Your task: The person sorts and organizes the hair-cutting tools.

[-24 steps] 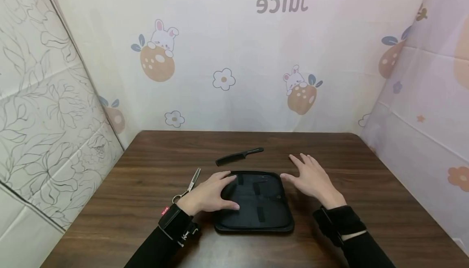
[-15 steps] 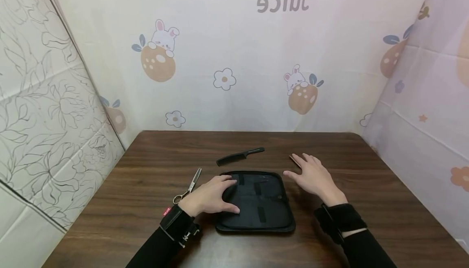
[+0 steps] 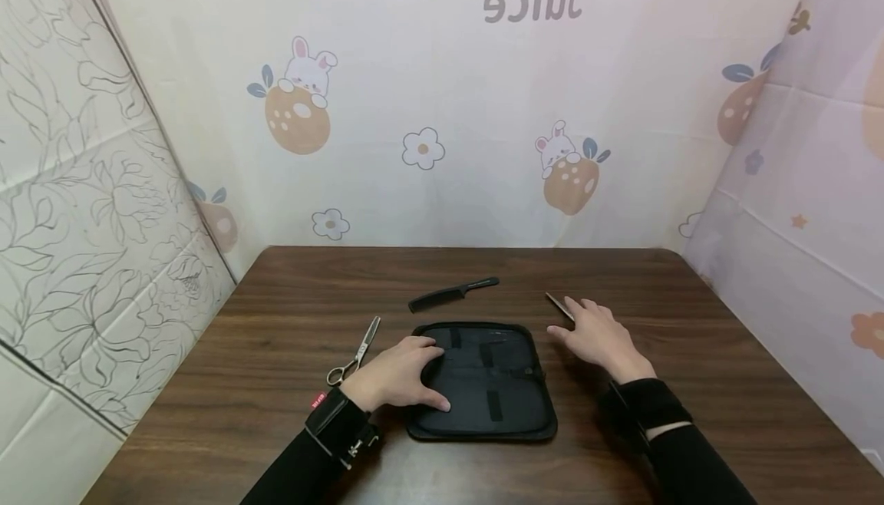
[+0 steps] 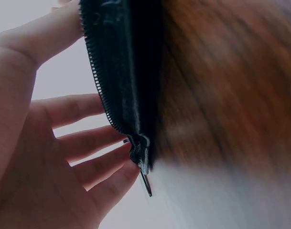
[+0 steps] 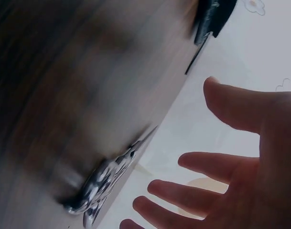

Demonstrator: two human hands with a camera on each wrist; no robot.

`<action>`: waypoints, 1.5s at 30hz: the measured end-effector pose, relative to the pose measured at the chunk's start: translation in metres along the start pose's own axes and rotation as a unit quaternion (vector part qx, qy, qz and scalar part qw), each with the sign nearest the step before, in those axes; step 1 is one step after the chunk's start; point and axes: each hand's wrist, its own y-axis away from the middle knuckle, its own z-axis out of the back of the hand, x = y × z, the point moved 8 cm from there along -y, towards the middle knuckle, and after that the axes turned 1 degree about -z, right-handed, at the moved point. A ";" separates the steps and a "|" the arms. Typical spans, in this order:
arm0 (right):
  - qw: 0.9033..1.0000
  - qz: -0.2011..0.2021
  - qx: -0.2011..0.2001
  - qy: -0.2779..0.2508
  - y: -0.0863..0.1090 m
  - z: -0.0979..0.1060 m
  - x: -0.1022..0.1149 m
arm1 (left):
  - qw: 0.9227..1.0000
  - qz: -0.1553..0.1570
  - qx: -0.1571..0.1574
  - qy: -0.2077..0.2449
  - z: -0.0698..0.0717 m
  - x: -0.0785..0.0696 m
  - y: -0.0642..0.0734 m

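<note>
The left hand [image 3: 400, 376] is laid over the left edge of the black case [image 3: 476, 435], with its fingers extended and spread and its thumb set well apart from them; the case edge, along which a zip [image 4: 98, 81] is carried, is touched by the fingers rather than clasped. The right hand [image 3: 599, 342] is held to the right of the case, its fingers loosely spread and nothing gripped. A pointed metal tool [image 3: 558, 307] is seen at those fingers, to the right of the case and partly covered by the hand in the head view; in the right wrist view, a gap is shown between tool and fingertips. The case itself is laid flat on the wooden table [image 3: 483, 474], with dark straps [image 3: 493, 405] displayed across its upturned lining. A pair of scissors [image 3: 362, 344] is placed to the left of the case, its rings partly bordered by the left hand. A black comb [image 3: 449, 295] is positioned beyond the far edge of the case. Farther behind the case, the table is backed by a printed cloth [image 3: 476, 67].
</note>
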 end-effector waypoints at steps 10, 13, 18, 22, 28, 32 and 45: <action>0.999 -0.020 0.018 0.033 -0.005 -0.003 -0.015 | 1.000 0.001 -0.001 -0.016 -0.001 -0.001 0.001; 0.998 -0.023 0.018 0.050 -0.006 -0.004 -0.018 | 1.000 0.002 -0.001 -0.020 -0.001 -0.002 0.001; 0.997 -0.025 0.022 0.065 -0.007 -0.004 -0.020 | 1.000 0.001 -0.001 -0.024 -0.001 -0.002 0.001; 0.997 -0.027 0.027 0.064 -0.009 -0.004 -0.023 | 1.000 -0.003 -0.004 -0.028 0.001 -0.002 0.001; 0.997 -0.026 0.038 0.063 -0.010 -0.004 -0.025 | 1.000 -0.002 -0.005 -0.029 0.001 -0.003 0.001; 0.996 -0.022 0.040 0.070 -0.011 -0.001 -0.024 | 1.000 -0.002 -0.004 -0.029 0.000 -0.003 0.001; 0.996 0.003 0.029 0.084 -0.014 0.004 -0.019 | 0.999 -0.003 -0.004 -0.034 -0.001 -0.002 0.000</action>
